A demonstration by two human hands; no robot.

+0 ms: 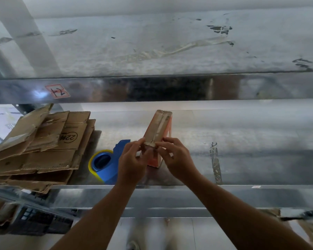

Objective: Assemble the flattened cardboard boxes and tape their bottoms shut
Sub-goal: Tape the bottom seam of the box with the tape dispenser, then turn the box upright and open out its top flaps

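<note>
Leftward, tape dispenser (107,167), cardboard (43,150), perhaps crate (38,222).

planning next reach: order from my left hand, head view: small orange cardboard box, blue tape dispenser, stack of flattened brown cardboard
1. Small orange cardboard box: in the left hand.
2. Blue tape dispenser: just left.
3. Stack of flattened brown cardboard: far left.

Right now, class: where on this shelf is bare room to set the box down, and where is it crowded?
Free: the metal shelf right of the small box, around the stuck tape scrap. Also a band behind the tape dispenser, between the flattened cardboard stack and the box. Crowded: the left, where stack, dispenser, left hand and right hand bunch.
</note>
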